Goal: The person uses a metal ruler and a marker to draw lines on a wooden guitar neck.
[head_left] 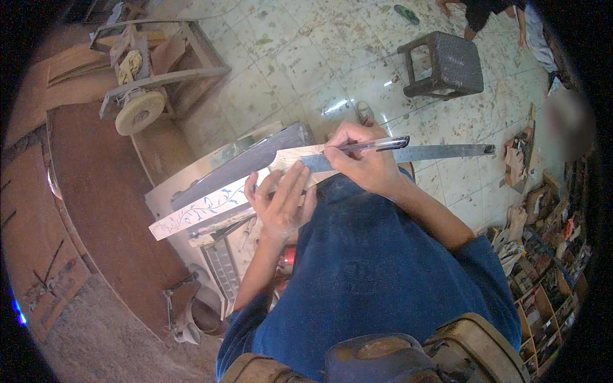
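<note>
A long pale wooden piece (204, 207) lies slanted in front of me, with blue vines and leaves drawn along its left part. My left hand (284, 201) rests on it, fingers stretched out and pressing on the wood and the near end of a steel ruler (440, 151). From there the ruler runs out to the right, beyond the wood. My right hand (367, 163) is closed in a pinch round a clear pen with a dark cap end (386, 144). The pen's tip is at the wood by the ruler's upper edge, partly hidden by my fingers.
A dark grey slab (255, 156) lies under the wood. To the left stand a brown board (108, 210) and a wooden frame with a round pale wheel (140, 112). A dark stool (447, 66) stands ahead; another person (488, 16) is beyond it. Cluttered compartments (543, 300) fill the right.
</note>
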Demonstrator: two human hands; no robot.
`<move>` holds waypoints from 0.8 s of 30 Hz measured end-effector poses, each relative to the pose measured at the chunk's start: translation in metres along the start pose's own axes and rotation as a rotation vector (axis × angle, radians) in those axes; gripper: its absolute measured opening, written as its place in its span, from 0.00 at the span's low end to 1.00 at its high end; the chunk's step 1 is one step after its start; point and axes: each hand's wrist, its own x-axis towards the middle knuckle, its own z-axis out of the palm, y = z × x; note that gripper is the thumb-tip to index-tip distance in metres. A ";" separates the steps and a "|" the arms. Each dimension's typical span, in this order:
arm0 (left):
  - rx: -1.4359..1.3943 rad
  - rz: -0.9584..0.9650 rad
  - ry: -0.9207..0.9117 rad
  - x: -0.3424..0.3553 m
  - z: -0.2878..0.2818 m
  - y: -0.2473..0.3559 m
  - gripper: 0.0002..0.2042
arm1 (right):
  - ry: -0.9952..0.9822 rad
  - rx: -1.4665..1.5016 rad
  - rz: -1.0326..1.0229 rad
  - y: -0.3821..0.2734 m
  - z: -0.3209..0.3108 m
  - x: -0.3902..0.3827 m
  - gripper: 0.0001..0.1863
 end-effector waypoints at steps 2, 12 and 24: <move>0.005 -0.001 -0.004 0.000 -0.001 0.000 0.20 | -0.001 -0.021 -0.031 0.001 0.001 0.001 0.05; -0.006 -0.009 -0.011 0.000 -0.002 0.001 0.21 | -0.026 -0.093 -0.038 0.001 -0.003 0.004 0.08; -0.012 0.020 0.018 0.001 -0.001 -0.001 0.23 | -0.021 -0.032 0.022 -0.001 0.000 0.005 0.08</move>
